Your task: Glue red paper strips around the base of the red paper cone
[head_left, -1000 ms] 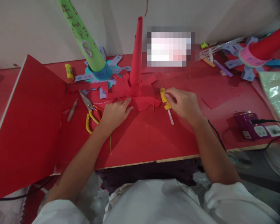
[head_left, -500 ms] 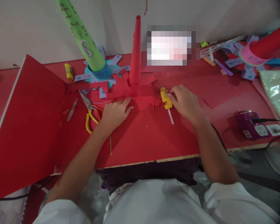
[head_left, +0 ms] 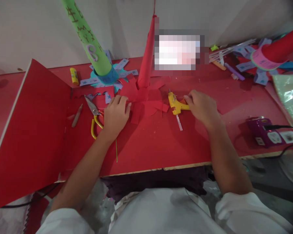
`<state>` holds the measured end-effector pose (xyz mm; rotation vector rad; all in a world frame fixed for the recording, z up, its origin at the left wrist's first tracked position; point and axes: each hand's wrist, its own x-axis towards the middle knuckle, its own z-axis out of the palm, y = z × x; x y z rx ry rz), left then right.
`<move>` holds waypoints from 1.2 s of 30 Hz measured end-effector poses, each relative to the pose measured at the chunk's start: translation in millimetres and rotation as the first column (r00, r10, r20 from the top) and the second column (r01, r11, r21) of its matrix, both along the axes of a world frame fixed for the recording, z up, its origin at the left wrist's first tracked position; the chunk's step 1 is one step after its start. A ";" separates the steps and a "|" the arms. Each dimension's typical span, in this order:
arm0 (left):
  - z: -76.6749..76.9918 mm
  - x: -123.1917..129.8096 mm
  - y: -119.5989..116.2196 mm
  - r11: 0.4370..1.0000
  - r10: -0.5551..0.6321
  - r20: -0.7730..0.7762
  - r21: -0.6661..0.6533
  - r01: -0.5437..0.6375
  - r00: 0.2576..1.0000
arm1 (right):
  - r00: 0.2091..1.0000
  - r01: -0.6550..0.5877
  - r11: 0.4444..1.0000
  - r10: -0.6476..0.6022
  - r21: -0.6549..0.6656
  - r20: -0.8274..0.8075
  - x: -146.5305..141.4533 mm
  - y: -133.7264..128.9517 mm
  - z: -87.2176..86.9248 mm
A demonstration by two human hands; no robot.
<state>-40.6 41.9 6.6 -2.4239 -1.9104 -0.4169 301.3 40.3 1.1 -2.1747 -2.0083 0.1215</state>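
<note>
A red paper cone [head_left: 146,55] stands, leaning slightly right, on a red paper base [head_left: 150,109] with strips spreading out around it. At the left side of this base is my left hand [head_left: 117,112], its fingers curled over the end of a red strip that they mostly hide. My right hand [head_left: 201,107] is closed at the handle end of a yellow glue gun [head_left: 176,104], which lies on the table. A clear glue stick [head_left: 179,123] pokes out of the gun's back. Scissors [head_left: 94,112] with yellow handles lie beside my left wrist, partly covered.
A green paper tube [head_left: 90,42] stands on a blue base at the back left. On the left rises a red board [head_left: 34,130]. A glue tube [head_left: 74,76], a purple power adapter [head_left: 263,131] with a cable, and a pink-ringed red tube [head_left: 268,58] surround the work.
My left hand has shifted left along the paper base, and a strip there now points toward me. My right hand has slid right along the glue gun, baring its handle. The cone leans more.
</note>
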 end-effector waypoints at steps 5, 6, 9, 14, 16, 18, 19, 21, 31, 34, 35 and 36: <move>-2.3 -1.5 2.1 0.998 -0.066 -0.050 -0.014 0.066 0.997 | 1.000 -0.006 0.999 0.006 -0.038 0.015 -13.1 -1.7 7.0; -1.8 -0.7 1.3 0.997 -0.074 -0.062 -0.031 0.072 0.995 | 1.000 -0.006 0.999 0.007 -0.036 0.008 -15.9 -1.6 7.2; 1.3 2.3 -2.3 0.996 -0.048 -0.076 -0.077 0.042 0.996 | 1.000 -0.001 1.000 0.002 -0.025 0.009 -20.8 -0.5 5.8; 6.1 5.8 -6.6 0.993 0.003 -0.105 -0.116 -0.015 0.994 | 0.999 0.032 0.999 -0.032 -0.028 0.002 -19.2 2.7 0.7; 6.8 6.4 -7.2 0.993 -0.002 -0.149 -0.116 -0.015 0.989 | 0.999 0.049 0.999 -0.049 -0.019 -0.005 -16.7 3.9 -1.3; 7.3 6.6 -7.6 0.994 -0.015 -0.195 -0.111 -0.007 0.981 | 0.998 0.060 0.998 -0.060 0.000 -0.012 -13.1 5.0 -2.9; 7.5 6.7 -7.8 0.994 -0.019 -0.214 -0.107 -0.004 0.977 | 0.998 0.063 0.998 -0.063 0.013 -0.019 -10.8 5.6 -3.6; 8.0 6.9 -8.4 0.995 -0.029 -0.237 -0.099 0.006 0.971 | 0.997 0.073 0.996 -0.071 0.045 -0.040 -4.6 6.8 -4.6; 14.7 22.5 -25.4 0.980 -0.133 -0.177 -0.168 0.103 0.975 | 0.973 0.222 0.957 -0.205 0.187 -0.108 42.4 16.4 -10.1; 17.0 26.1 -29.4 0.975 -0.151 -0.184 -0.191 0.115 0.971 | 0.980 0.185 0.940 -0.156 0.285 -0.121 37.6 15.7 -4.8; 17.0 26.1 -29.6 0.974 -0.153 -0.182 -0.193 0.117 0.971 | 0.985 0.152 0.934 -0.116 0.322 -0.127 32.2 14.5 -2.3; 16.5 25.5 -29.3 0.974 -0.153 -0.175 -0.192 0.119 0.973 | 0.990 0.092 0.937 -0.051 0.336 -0.130 25.2 12.7 0.3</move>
